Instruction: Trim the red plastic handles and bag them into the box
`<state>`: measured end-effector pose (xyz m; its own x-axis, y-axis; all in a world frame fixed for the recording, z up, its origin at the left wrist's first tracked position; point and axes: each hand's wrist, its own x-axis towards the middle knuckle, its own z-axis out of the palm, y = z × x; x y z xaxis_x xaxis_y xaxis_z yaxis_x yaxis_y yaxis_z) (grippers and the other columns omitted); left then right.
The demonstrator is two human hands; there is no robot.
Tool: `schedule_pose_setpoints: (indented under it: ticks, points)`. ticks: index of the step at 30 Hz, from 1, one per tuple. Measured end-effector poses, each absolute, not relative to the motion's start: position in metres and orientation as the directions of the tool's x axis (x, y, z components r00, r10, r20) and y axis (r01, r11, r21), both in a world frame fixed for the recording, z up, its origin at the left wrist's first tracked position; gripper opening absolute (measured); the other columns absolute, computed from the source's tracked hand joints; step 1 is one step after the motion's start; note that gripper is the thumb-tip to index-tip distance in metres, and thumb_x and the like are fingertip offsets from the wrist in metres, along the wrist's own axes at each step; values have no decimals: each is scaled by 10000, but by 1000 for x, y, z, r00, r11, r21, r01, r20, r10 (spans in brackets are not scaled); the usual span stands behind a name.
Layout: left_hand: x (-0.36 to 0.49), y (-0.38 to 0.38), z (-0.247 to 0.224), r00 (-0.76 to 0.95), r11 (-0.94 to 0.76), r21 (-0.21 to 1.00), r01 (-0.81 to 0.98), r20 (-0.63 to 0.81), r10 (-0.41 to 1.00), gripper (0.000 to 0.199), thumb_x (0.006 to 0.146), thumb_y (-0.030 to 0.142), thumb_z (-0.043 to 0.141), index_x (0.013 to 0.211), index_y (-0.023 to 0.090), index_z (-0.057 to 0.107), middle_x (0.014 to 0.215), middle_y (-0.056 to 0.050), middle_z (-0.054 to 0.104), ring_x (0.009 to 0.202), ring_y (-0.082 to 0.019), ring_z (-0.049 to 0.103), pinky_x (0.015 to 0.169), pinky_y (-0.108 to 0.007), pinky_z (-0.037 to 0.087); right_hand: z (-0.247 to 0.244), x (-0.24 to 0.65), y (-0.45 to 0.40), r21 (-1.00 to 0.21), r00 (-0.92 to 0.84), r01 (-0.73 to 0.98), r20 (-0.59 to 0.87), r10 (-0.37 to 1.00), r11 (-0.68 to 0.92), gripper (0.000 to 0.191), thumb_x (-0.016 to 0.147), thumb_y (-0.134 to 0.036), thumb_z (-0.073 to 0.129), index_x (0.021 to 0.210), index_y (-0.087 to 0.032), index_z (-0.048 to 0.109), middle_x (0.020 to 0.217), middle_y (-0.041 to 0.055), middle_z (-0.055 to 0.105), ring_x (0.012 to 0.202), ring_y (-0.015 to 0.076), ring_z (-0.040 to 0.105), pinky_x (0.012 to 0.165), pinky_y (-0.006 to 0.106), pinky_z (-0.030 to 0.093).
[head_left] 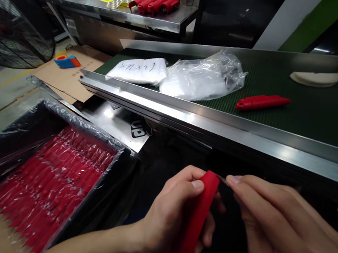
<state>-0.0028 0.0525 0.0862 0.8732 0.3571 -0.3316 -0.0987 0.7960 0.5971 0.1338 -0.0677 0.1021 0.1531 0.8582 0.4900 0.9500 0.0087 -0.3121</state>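
My left hand point(171, 209) is wrapped around a long red plastic part point(201, 214), thumb on its near face and fingertips showing past its far side. The part stands tilted, its upper end leaning slightly right. My right hand point(282, 223) is closed in a pinch just right of that upper end. Between its fingertips a thin, dark, blade-like tool point(222, 180) pokes out and reaches the part's top corner; most of it is hidden by the fingers. Another red plastic part point(262, 103) lies on the green conveyor belt point(325, 120) beyond my hands.
A metal rail point(220, 128) edges the belt. Plastic bags point(203, 78) and a pale curved piece point(315, 78) lie on it. Left, a lined box point(120, 147) holds many wrapped red parts point(59, 181). Several red pieces point(155, 4) sit on the back shelf point(168, 25). A fan point(13, 27) stands far left.
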Motion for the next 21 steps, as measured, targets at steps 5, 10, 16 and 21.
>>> schedule_pose_setpoints:
  ticks: [5, 10, 16, 21]
  points:
    - [-2, 57, 88, 857, 767, 641, -18, -385, 342, 293, 907, 475, 464, 954, 188, 507, 557, 1, 603, 320, -109, 477, 281, -156, 366, 97, 137, -72, -234, 19, 966, 486, 874, 110, 477, 872, -27, 506, 1333, -143, 550, 1208, 90, 618, 1022, 204, 583, 852, 346, 441]
    - [2, 63, 89, 843, 759, 651, 6, -412, 347, 302, 885, 489, 477, 951, 195, 503, 555, 8, 576, 340, -112, 472, 282, -167, 372, 92, 136, -77, -192, -46, 969, 473, 880, 154, 524, 854, -23, 496, 1365, -130, 533, 1244, 98, 598, 1047, 216, 563, 869, 350, 425]
    - [9, 72, 95, 841, 724, 690, -7, -387, 378, 240, 899, 419, 474, 971, 198, 533, 832, -18, 613, 472, -103, 537, 319, -172, 429, 91, 121, -79, -232, -10, 963, 474, 881, 136, 449, 866, -42, 500, 1298, -136, 579, 1252, 84, 594, 1042, 229, 553, 881, 364, 414]
    - [16, 77, 95, 846, 711, 700, -72, -334, 415, 194, 895, 367, 480, 932, 188, 544, 775, -30, 601, 508, -97, 506, 369, -151, 427, 90, 109, -82, -247, 13, 961, 480, 877, 121, 385, 899, -38, 491, 1245, -156, 612, 1192, 65, 635, 1014, 227, 574, 858, 365, 434]
